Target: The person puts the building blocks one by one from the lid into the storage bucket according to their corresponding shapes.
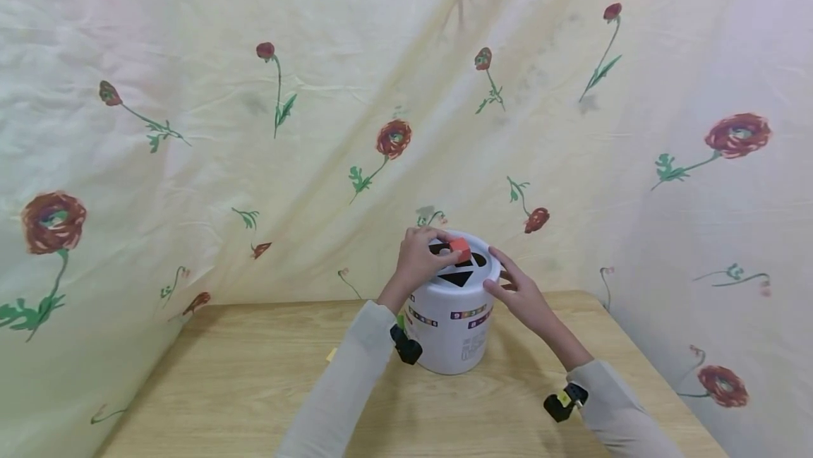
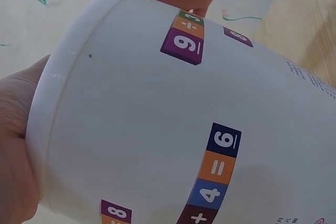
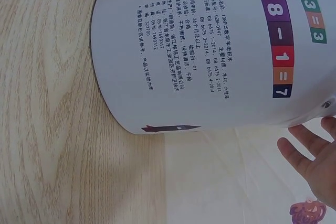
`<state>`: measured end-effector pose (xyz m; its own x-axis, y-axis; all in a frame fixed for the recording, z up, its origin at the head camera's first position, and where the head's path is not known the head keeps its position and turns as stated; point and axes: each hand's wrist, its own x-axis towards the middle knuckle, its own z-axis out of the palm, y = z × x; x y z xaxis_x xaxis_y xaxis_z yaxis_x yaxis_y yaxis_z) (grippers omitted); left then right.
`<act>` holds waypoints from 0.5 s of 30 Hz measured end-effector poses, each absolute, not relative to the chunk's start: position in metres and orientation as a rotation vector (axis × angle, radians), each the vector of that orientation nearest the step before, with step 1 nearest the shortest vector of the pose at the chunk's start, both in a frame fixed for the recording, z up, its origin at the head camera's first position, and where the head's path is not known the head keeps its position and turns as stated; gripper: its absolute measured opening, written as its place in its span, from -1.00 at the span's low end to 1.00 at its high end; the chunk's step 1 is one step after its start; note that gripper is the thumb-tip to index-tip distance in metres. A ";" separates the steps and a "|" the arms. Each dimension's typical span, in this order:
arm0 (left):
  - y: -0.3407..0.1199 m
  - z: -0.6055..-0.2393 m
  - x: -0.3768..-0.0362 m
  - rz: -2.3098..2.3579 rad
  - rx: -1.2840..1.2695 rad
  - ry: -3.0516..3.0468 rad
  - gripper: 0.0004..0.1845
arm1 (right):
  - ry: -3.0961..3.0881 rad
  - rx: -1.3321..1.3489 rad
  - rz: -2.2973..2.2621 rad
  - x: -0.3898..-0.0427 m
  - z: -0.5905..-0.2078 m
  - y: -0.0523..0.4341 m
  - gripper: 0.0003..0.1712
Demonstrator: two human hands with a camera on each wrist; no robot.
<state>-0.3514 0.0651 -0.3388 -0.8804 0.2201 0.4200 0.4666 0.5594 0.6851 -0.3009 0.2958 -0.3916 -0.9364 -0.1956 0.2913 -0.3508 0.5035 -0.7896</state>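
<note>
A white bucket [image 1: 452,334] stands on the wooden table [image 1: 254,373]; its lid [image 1: 489,269] has black shape cut-outs, a triangle among them. My left hand [image 1: 419,257] pinches a small red block [image 1: 460,248] over the lid's holes. My right hand [image 1: 517,290] rests with straight fingers against the lid's right rim. In the left wrist view the bucket [image 2: 173,129] fills the frame, printed with coloured number squares. The right wrist view shows the bucket's side [image 3: 210,51] with small printed text and my right fingers [image 3: 315,156] beside the rim.
A cream cloth with red flowers [image 1: 394,139] hangs close behind and around the table. The table's front and left parts are bare wood. A small yellowish scrap [image 1: 332,354] lies left of my left sleeve.
</note>
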 end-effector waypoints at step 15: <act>0.069 -0.337 -0.351 -1.016 -0.590 -2.574 -0.66 | -2.564 0.486 1.446 -0.302 -0.392 0.297 -0.18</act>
